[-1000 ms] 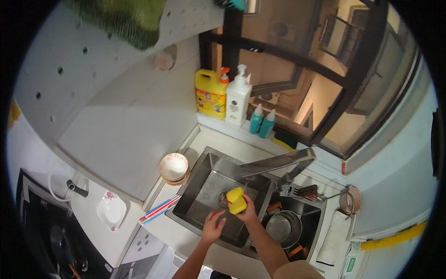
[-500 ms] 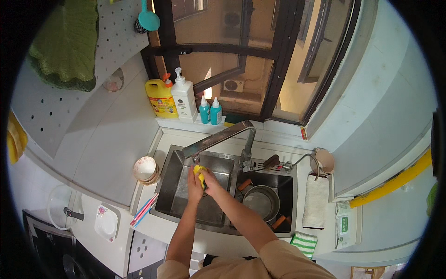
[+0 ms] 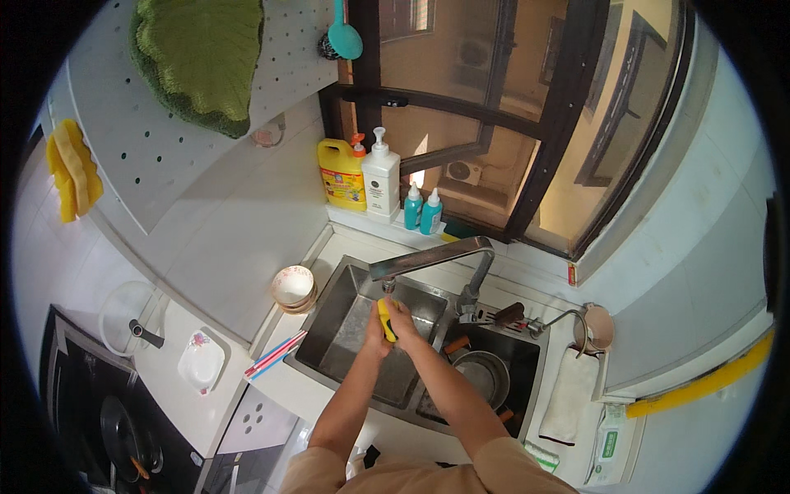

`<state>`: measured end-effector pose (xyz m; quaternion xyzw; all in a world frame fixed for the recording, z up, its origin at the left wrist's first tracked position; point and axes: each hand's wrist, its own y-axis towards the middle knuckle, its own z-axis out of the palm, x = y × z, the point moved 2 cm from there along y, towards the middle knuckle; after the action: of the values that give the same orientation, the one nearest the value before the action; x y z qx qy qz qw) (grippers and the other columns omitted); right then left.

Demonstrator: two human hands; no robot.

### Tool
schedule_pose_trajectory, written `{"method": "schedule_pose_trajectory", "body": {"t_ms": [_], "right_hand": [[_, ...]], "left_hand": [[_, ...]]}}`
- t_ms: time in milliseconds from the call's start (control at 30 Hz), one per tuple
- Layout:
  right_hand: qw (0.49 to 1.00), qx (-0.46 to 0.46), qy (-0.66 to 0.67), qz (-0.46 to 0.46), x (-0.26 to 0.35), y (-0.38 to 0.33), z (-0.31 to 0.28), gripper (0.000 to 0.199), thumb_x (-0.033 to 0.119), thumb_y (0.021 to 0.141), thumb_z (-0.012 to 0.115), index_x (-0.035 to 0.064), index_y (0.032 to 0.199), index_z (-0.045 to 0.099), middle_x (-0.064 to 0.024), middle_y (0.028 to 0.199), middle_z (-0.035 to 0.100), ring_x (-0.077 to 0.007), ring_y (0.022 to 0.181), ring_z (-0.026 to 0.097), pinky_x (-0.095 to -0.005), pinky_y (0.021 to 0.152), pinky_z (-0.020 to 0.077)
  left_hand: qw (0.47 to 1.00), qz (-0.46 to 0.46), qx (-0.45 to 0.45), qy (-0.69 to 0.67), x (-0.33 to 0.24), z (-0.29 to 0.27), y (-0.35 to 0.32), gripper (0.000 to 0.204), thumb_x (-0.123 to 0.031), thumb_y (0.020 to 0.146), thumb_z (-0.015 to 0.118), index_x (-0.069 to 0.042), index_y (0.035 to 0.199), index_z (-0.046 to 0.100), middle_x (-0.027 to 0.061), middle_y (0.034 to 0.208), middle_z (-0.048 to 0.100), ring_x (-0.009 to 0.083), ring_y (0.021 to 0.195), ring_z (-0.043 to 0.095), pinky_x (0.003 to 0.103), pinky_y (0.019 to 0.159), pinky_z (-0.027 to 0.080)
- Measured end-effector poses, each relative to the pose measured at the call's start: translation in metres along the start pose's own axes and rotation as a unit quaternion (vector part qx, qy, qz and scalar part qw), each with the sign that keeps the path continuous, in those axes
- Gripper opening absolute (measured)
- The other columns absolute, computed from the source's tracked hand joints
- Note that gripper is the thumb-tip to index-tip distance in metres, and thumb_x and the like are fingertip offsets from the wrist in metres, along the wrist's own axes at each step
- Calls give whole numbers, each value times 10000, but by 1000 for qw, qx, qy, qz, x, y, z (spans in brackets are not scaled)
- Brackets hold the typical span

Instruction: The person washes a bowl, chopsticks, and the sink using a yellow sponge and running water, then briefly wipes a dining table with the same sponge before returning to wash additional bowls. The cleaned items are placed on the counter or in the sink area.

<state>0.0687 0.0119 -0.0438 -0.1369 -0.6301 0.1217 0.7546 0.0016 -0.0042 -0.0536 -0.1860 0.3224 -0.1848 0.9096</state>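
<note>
Beneath the faucet's spout [image 3: 428, 258], my left hand [image 3: 375, 335] and my right hand [image 3: 402, 320] are pressed together around a yellow sponge [image 3: 384, 316] with a dark patch. Both hands are closed on it, over the left basin of the steel sink [image 3: 333, 336]. Parts of the fingers are hidden behind the sponge and each other. In the right basin sits a metal pot [image 3: 487, 372] with orange-brown handles.
Stacked bowls [image 3: 294, 286] and several coloured sticks [image 3: 276, 354] lie left of the sink. Bottles, including a yellow jug [image 3: 340, 174], line the windowsill. A white cloth [image 3: 569, 395] and a pinkish cup [image 3: 596, 326] are on the right. A dark pan [image 3: 123, 428] sits at lower left.
My view has turned left, so the scene sits farther right and more of the stove shows. Both hands stay together on the sponge under the spout, their grip slightly shifted.
</note>
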Motion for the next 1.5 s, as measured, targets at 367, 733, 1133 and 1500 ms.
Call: {"method": "schedule_pose_trajectory", "body": {"t_ms": [367,733,1133,1500], "right_hand": [[802,-40,-533,-267,27,-39,-10,530,412,903,301,80,1314,343,-99,1413,246,-320,1312,165,-533,1035,111],[776,-2,-587,-230,17,-20,-28,500,345,903,315,79,1326,310,-161,1402,241,-333,1250,307,-512,978,267],[943,-23,-208,-259,-1,-13,-31,392,297,886,418,-26,1106,449,-269,1079,502,-423,992,487,-419,812,400],[986,-20,-65,-154,-5,-14,-46,324,171,884,477,15,1166,443,-140,1059,532,-231,984,519,-303,825,400]], "left_hand": [[961,66,246,-107,16,8,18,448,-499,885,363,-139,1116,497,69,1030,549,249,927,532,397,780,455],[987,-14,102,-120,14,27,25,423,-450,916,342,-79,1047,494,107,973,551,262,859,538,389,787,454],[984,34,-120,123,3,28,20,427,-455,903,374,-65,1002,516,72,846,549,189,751,529,339,681,452],[987,124,25,95,-18,9,4,306,-240,887,484,-96,1157,466,63,1004,573,212,922,556,342,812,445]]}}
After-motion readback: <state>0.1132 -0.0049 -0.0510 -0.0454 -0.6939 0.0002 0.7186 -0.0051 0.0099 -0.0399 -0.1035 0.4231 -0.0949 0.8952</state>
